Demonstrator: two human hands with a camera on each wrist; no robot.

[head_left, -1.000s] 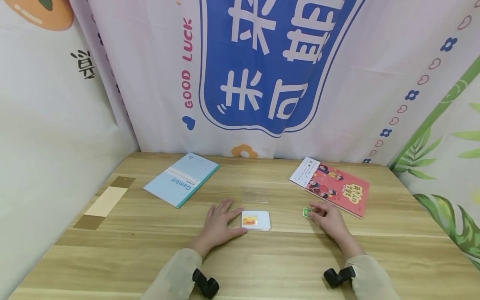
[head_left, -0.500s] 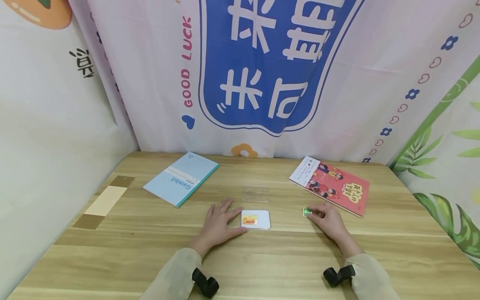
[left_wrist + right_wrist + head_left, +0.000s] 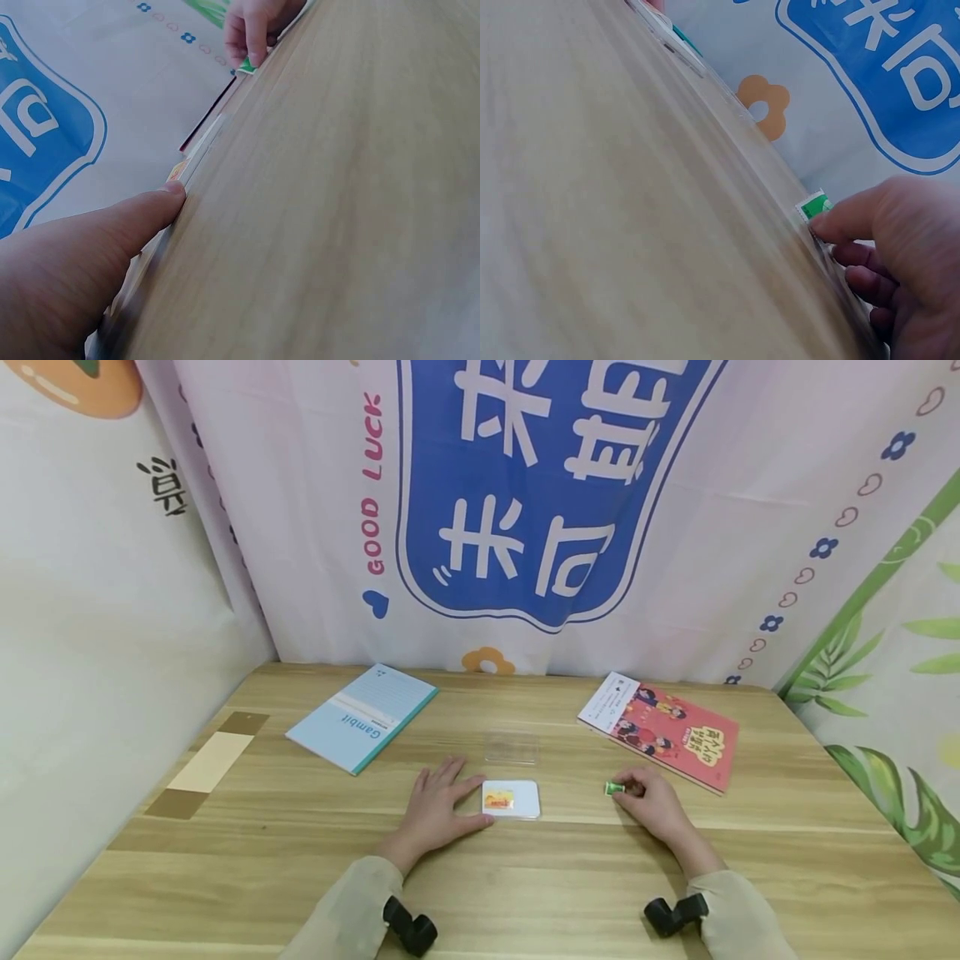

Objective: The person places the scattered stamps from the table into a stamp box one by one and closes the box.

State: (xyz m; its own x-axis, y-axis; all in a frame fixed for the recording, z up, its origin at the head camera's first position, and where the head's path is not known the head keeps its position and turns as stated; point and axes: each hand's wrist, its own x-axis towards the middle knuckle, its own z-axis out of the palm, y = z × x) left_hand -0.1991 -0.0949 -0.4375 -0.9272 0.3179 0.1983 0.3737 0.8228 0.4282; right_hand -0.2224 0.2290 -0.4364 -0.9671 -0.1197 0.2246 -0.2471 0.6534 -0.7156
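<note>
In the head view my left hand rests on the table, fingers spread. Its thumb and index finger touch the left corners of a flat clear case with a white insert. An orange-yellow stamp lies on the left part of that insert. Off to the right, my right hand pinches a small green stamp between thumb and fingers, just above the table. The right wrist view shows the white perforated edge of the green stamp sticking out past the thumb.
A clear plastic lid lies just behind the case. At the back left is a light blue notebook, and at the back right a red illustrated book. Tape strips mark the left table edge. A printed curtain hangs behind.
The green stamp has tilted in my right hand and shifted slightly toward me, as the fingers turned a little. My left hand and the case stay in place.
</note>
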